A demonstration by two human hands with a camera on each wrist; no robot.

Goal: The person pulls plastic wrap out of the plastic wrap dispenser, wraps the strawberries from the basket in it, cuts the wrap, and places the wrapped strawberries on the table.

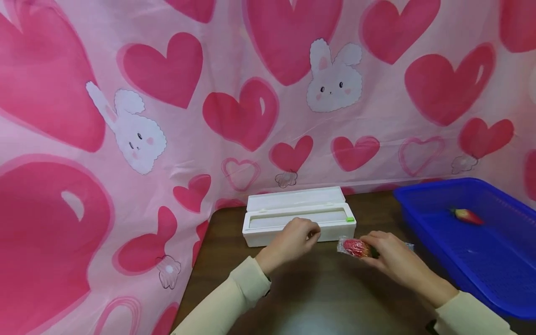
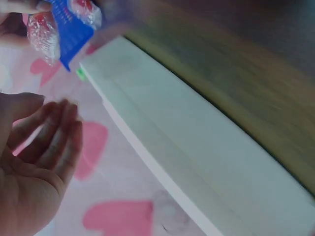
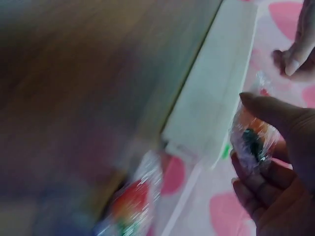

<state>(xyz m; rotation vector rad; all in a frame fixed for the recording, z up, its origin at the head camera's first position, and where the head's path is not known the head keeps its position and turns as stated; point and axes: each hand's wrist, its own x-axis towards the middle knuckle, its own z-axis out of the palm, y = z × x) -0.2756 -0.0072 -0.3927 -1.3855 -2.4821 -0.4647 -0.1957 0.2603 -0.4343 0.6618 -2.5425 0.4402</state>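
My right hand (image 1: pixel 389 256) grips a strawberry (image 1: pixel 357 248) wrapped in clear plastic film, red with a green leafy end, above the dark table. In the right wrist view its thumb and fingers close round the wrapped strawberry (image 3: pixel 253 135). My left hand (image 1: pixel 295 242) hovers in front of a long white box, its fingers loosely bent and holding nothing, as the left wrist view shows of the left hand (image 2: pixel 37 162). That white cling film box (image 1: pixel 299 230) stands with its lid raised and a green slider (image 1: pixel 350 219) at its right end.
A blue plastic basket (image 1: pixel 435 251) stands at the right with an unwrapped strawberry (image 1: pixel 468 216) inside. Another wrapped strawberry (image 3: pixel 130 206) lies near the basket, mostly hidden behind my right hand in the head view. A pink cloth with hearts (image 1: pixel 240 116) hangs behind the table (image 1: pixel 326 298).
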